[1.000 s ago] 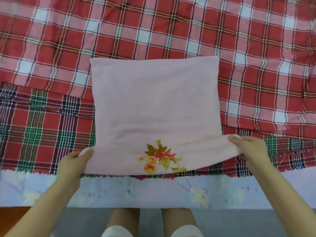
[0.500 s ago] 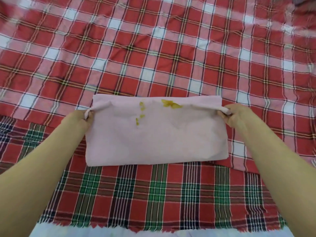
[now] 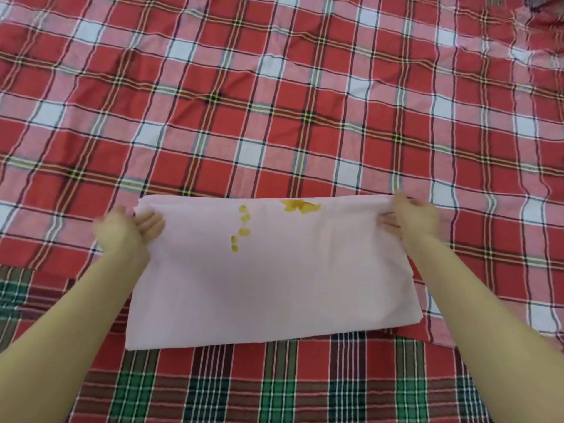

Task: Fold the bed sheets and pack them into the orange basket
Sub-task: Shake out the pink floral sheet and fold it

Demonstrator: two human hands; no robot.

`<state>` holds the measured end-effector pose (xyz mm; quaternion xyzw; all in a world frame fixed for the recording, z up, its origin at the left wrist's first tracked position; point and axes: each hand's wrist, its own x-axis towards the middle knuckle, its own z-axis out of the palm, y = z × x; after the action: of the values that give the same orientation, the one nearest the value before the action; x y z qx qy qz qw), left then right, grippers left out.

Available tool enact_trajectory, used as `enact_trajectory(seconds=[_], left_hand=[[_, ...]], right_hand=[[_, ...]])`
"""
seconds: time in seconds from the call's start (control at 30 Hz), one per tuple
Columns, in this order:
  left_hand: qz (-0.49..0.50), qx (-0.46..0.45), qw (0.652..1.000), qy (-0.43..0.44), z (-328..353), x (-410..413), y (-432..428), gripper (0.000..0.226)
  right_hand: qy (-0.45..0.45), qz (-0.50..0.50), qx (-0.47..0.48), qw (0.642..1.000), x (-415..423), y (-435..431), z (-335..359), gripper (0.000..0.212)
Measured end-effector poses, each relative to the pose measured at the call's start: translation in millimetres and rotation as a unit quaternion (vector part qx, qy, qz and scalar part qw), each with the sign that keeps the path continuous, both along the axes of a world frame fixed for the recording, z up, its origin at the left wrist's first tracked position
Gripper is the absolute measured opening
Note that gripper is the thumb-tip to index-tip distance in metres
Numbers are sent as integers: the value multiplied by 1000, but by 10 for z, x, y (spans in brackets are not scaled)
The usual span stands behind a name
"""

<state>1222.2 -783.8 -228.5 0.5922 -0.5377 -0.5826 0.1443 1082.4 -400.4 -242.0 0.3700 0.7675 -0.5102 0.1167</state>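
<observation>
I see the folded pink sheet [image 3: 274, 270] lying on the plaid bed cover [image 3: 274, 102]. My left hand [image 3: 128, 230] and right hand [image 3: 412, 218] pinch its far corners (soft, light, floppy cloth), where I'd grip.

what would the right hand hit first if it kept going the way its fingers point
The right hand points inward along the far edge of the pink sheet, so probably more sheet, then the yellow print.
</observation>
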Motion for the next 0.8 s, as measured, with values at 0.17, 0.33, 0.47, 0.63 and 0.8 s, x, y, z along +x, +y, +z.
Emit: enact_trajectory(seconds=[0.17,0.33,0.47,0.63,0.8], left_hand=[[-457,-442,771,-33,-37,95,764,38],[-698,-499,510,-56,-598,-93,1593,49],[-683,-493,527,-115,-788,-373,1740,52],[-683,-496,520,-132,-800,-421,1729,51],[-654,-486,569,-112,-755,-138,1955,54]], right_hand=[[187,324,433,820,619,-19,-38,55],[251,564,417,667,1311,-492,-327,50],[141,450,479,740,1261,157,-585,53],[96,323,471,815,1327,429,-542,54],[1,224,294,929,1220,462,-251,34]])
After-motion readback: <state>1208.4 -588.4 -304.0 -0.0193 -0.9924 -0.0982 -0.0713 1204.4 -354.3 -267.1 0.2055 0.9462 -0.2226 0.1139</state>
